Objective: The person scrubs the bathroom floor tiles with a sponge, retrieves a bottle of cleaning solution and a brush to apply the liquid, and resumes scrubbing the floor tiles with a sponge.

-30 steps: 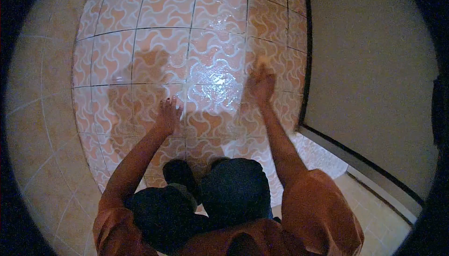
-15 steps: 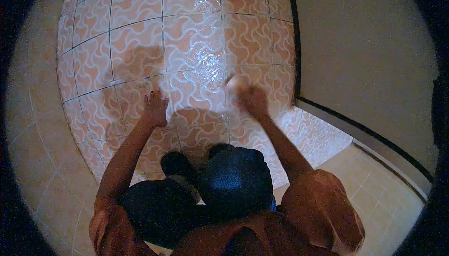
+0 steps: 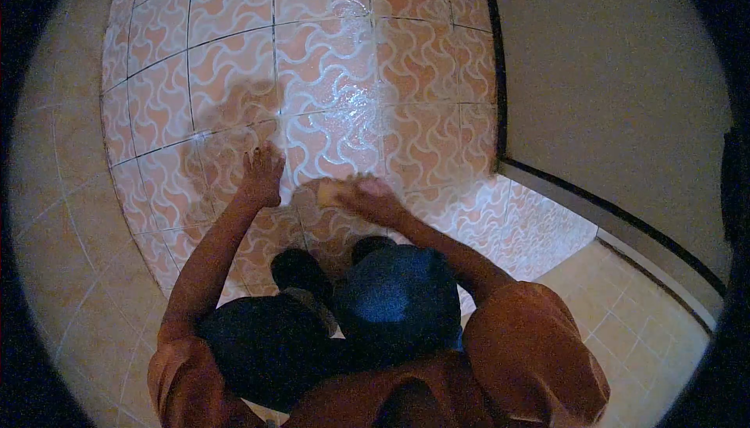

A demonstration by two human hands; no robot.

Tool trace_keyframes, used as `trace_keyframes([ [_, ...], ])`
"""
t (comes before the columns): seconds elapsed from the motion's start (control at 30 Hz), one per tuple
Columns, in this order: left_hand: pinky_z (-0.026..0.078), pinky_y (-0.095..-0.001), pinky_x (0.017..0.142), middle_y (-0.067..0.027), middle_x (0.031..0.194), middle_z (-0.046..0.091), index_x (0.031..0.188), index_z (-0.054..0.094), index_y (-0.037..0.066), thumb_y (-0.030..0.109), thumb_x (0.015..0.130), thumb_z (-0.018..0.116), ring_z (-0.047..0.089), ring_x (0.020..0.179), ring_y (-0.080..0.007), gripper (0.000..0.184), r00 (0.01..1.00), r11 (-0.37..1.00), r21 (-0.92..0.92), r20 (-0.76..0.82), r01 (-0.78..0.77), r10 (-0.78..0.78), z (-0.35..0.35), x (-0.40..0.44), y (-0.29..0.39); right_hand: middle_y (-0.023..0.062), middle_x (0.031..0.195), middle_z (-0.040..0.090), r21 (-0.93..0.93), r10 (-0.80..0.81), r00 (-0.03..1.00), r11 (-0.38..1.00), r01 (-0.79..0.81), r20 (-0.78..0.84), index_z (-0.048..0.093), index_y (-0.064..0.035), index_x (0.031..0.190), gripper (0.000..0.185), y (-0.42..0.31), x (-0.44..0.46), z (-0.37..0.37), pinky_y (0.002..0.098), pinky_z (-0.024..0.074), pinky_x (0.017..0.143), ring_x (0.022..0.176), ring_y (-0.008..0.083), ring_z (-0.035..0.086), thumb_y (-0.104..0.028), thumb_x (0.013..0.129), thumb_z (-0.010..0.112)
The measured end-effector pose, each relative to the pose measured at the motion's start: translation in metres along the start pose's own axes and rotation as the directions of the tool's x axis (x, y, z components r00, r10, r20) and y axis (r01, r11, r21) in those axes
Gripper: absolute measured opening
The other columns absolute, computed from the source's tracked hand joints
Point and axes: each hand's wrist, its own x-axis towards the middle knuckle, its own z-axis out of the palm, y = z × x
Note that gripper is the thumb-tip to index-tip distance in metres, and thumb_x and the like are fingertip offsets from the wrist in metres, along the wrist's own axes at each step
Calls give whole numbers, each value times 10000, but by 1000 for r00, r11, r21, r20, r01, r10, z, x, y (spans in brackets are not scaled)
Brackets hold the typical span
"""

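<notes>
My left hand [image 3: 263, 174] rests on the orange-and-white patterned tiles [image 3: 226, 53], palm down with its fingers apart. My right hand [image 3: 375, 197] is closed around a small tan block [image 3: 331, 192] and presses it low against the tiles, in front of my knees. Blur hides whether the block is a brush or a sponge. A wet, shiny patch [image 3: 349, 107] lies on the tiles beyond my right hand.
A grey panel [image 3: 609, 60] with a dark lower edge stands along the right. Plain beige tiles [image 3: 58, 217] border the left side. My dark shoes [image 3: 301, 272] and bent knees [image 3: 398, 287] are close behind my hands.
My right hand has swept left and toward my body with the tan block, coming nearer my left hand. The left hand stays almost where it was.
</notes>
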Motion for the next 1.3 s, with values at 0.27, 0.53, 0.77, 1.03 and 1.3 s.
trace_keyframes([
  [0.27,112,-593,988,-269,1380,93,1326,264,95,271,639,591,141,1263,-435,781,999,999,-14,-43,-29,28,12,10,-4,178,804,547,-433,75,741,770,-468,-668,489,-107,1163,389,109,69,-115,461,395,608,712,335,507,-227,794,506],
  [0.53,121,-580,994,-222,1373,187,1302,307,93,231,659,570,231,1251,-367,708,997,995,-85,-66,-50,45,-7,-6,-7,203,794,496,-285,-205,896,954,94,-393,501,-138,1160,434,0,44,27,434,393,576,685,346,482,-233,745,584],
  [0.77,272,-460,974,-192,1222,431,1210,380,10,220,715,617,393,1140,-359,588,678,859,-289,-730,-422,87,30,-46,28,150,1266,408,-49,-542,824,830,556,164,477,-125,1185,532,-38,73,25,404,315,959,1134,325,411,-213,690,653],
  [1.03,341,-439,937,-162,1209,448,1255,376,90,162,714,584,452,1070,-336,585,704,762,-647,-547,-13,-453,43,-47,46,163,1022,561,-220,-481,748,754,619,457,586,-88,982,295,-79,143,-38,422,425,812,919,332,532,-174,700,610],
  [1.3,422,-398,782,-98,1063,529,1015,577,87,199,763,557,524,890,-293,276,482,721,-603,-771,-342,-416,71,-27,25,156,977,596,-519,-222,949,797,308,224,550,-63,1047,340,-23,243,-133,406,448,802,897,313,564,-223,751,596],
])
